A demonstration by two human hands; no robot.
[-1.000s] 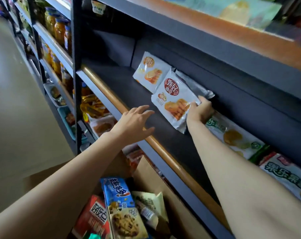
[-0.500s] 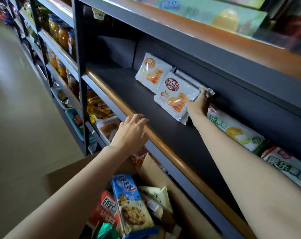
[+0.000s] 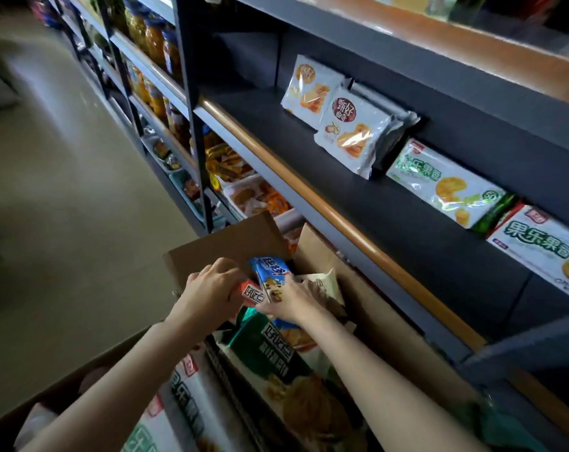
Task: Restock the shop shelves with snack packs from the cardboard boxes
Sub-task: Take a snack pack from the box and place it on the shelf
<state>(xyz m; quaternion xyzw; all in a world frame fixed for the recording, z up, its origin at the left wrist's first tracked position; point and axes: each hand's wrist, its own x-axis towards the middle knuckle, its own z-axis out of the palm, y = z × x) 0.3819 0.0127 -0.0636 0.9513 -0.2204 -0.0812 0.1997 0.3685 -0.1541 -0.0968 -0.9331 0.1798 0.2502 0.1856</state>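
Observation:
An open cardboard box (image 3: pixel 231 239) stands below the shelf, full of snack packs. My left hand (image 3: pixel 208 290) reaches into it, fingers curled on a red pack (image 3: pixel 251 293). Beside it my right hand (image 3: pixel 294 300) grips a blue cookie pack (image 3: pixel 270 270) that stands upright in the box. On the dark shelf (image 3: pixel 390 220) above, two white biscuit packs (image 3: pixel 351 133) lean against the back wall, with green-and-white packs (image 3: pixel 442 185) to their right. No hand touches the shelf.
A wooden rail (image 3: pixel 309 190) runs along the shelf's front edge. A green pack (image 3: pixel 270 349) and larger boxes fill the near part of the carton. Trays of orange snacks (image 3: pixel 253 197) sit on the lower shelf, jars (image 3: pixel 152 37) at the far left, aisle floor (image 3: pixel 64 190) beyond.
My right hand let go of the white pack on the shelf and came down into the box. My left hand also dropped from the shelf rail into the box.

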